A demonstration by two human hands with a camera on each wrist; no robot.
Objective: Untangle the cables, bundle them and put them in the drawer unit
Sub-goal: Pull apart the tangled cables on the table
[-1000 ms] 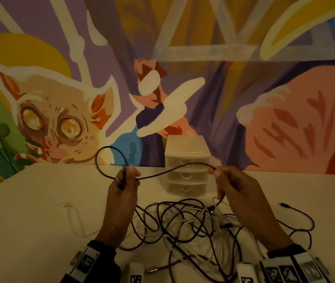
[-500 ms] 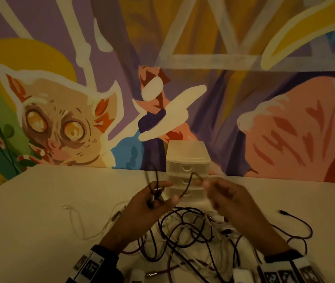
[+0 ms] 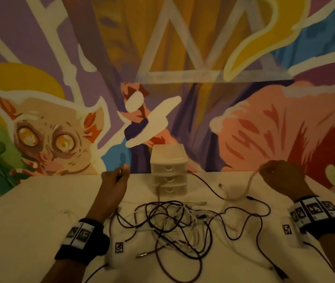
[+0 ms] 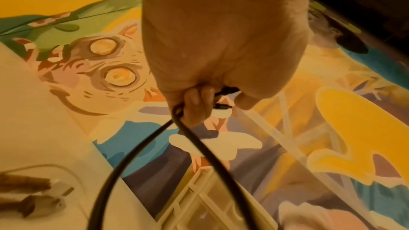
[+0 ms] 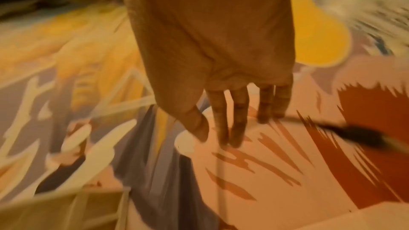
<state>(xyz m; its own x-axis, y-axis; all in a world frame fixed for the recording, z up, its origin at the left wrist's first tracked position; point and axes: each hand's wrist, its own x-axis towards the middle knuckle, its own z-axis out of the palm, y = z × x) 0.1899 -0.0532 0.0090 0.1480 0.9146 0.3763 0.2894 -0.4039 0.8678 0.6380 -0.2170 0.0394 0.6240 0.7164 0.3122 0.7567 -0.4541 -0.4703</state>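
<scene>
A tangle of dark and white cables (image 3: 179, 219) lies on the pale table (image 3: 40, 211) in front of a small white three-drawer unit (image 3: 168, 160) by the wall, all drawers closed. My left hand (image 3: 119, 174) is raised left of the unit; in the left wrist view its curled fingers (image 4: 194, 104) grip a black cable (image 4: 194, 139) near its plug (image 4: 222, 106). My right hand (image 3: 272, 174) is far to the right. Its fingers (image 5: 236, 120) hang nearly straight, and a blurred dark cable (image 5: 358, 135) streaks past their tips.
A painted mural wall stands right behind the table. A dark strand (image 3: 205, 183) runs across the table right of the drawer unit. A thin white cable (image 3: 66, 212) lies at the left, and brown plugs (image 4: 33, 197) show in the left wrist view.
The hands were close together over the tangle with a loop between them. They have pulled wide apart: the right swung far right, the left rose toward the wall. The loop is gone.
</scene>
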